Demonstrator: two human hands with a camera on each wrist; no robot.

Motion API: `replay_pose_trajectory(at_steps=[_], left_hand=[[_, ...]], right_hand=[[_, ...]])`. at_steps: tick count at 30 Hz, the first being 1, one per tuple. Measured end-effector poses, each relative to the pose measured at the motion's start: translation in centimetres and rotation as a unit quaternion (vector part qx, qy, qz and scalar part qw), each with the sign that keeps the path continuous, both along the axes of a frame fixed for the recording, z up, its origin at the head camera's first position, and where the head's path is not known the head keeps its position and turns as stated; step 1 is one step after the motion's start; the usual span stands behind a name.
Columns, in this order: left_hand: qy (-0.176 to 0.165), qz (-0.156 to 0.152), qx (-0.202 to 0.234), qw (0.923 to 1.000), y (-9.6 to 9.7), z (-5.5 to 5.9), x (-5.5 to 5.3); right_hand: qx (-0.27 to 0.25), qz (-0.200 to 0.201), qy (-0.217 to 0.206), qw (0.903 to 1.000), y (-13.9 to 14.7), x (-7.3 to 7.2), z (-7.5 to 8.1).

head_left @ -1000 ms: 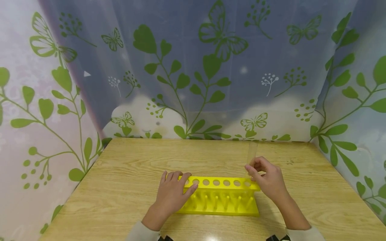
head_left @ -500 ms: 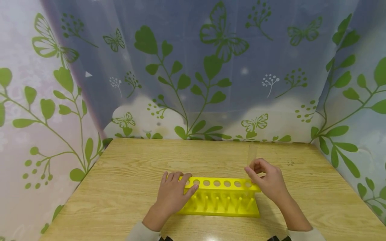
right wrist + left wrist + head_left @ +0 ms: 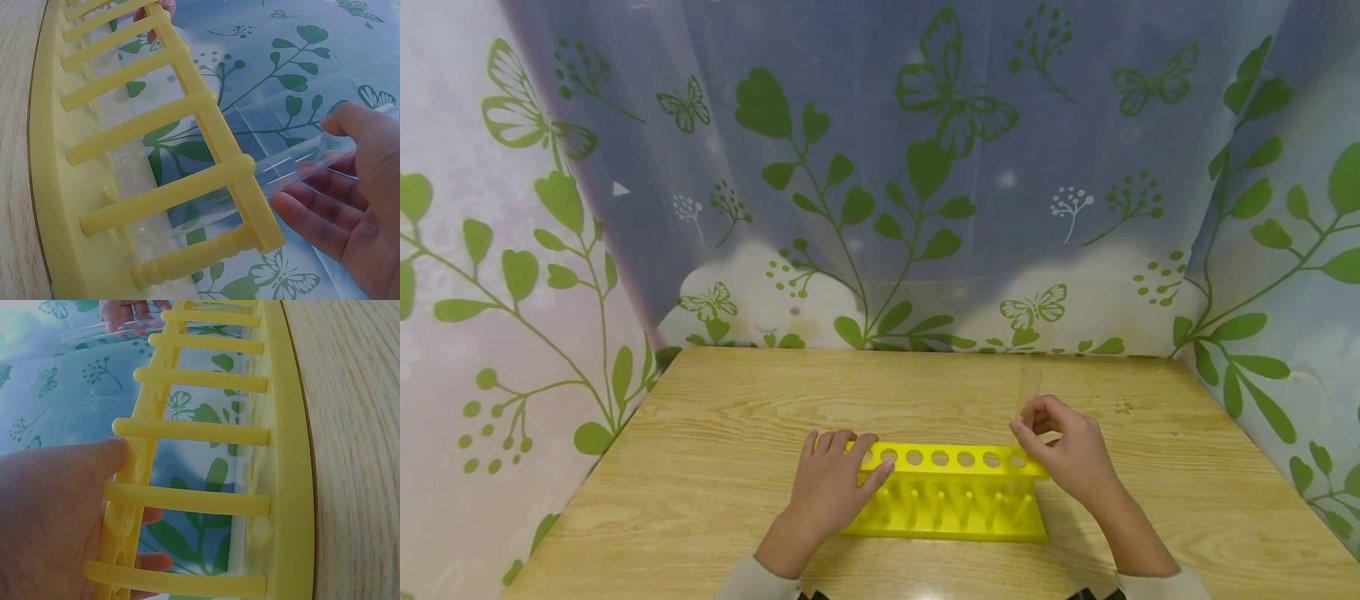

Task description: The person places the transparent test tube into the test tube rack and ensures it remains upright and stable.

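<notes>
A yellow test tube rack (image 3: 955,532) stands on the table, with a row of round holes along its top bar and pegs (image 3: 194,432) along its base. My left hand (image 3: 829,487) grips the left end of the top bar, thumb on the near side, fingers behind. At the other end, my right hand (image 3: 1071,442) pinches a clear test tube (image 3: 1029,392) between thumb and fingers. The tube (image 3: 294,164) passes down through the rightmost hole. Its lower part shows faintly behind the pegs in the right wrist view; where its bottom rests I cannot tell.
The wood-grain table (image 3: 737,392) spreads around the rack. Behind it hangs a curtain (image 3: 865,167) printed with leaves and butterflies, and similar cloth closes off both sides.
The test tube's top has sunk slightly toward my right hand. Both hands and the rack hold nearly the same places; the whole view has shifted a little.
</notes>
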State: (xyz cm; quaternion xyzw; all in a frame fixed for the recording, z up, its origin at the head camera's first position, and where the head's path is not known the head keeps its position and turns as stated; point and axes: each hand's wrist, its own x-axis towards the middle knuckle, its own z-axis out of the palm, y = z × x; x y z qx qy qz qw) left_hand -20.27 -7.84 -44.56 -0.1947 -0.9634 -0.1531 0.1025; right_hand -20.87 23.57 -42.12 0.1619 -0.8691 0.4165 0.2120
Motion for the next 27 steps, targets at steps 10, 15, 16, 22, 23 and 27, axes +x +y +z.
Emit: replay_pose_trajectory(at_steps=[10, 15, 16, 22, 23, 27], left_hand=[[0.006, -0.002, -0.005, 1.0000, -0.01, 0.11, -0.03], [0.008, -0.002, -0.008, 0.9999, -0.02, 0.05, 0.04], [0.008, -0.002, -0.008, 0.9999, -0.02, 0.03, 0.04], [0.011, -0.002, -0.008, 0.9999, -0.05, -0.10, -0.01], [0.011, -0.002, -0.008, 0.9999, -0.05, -0.10, -0.02], [0.011, -0.003, -0.008, 0.9999, -0.05, -0.09, -0.05]], right_hand=[[0.011, 0.004, -0.037, 0.9993, 0.07, 0.00, 0.23], [0.013, 0.008, -0.051, 0.9986, 0.08, -0.03, 0.16], [0.013, 0.008, -0.053, 0.9985, 0.08, -0.03, 0.14], [0.017, 0.009, -0.054, 0.9983, 0.11, 0.04, 0.11], [0.018, 0.009, -0.053, 0.9984, 0.09, 0.08, 0.14], [0.015, 0.017, -0.052, 0.9984, 0.04, 0.23, 0.32]])
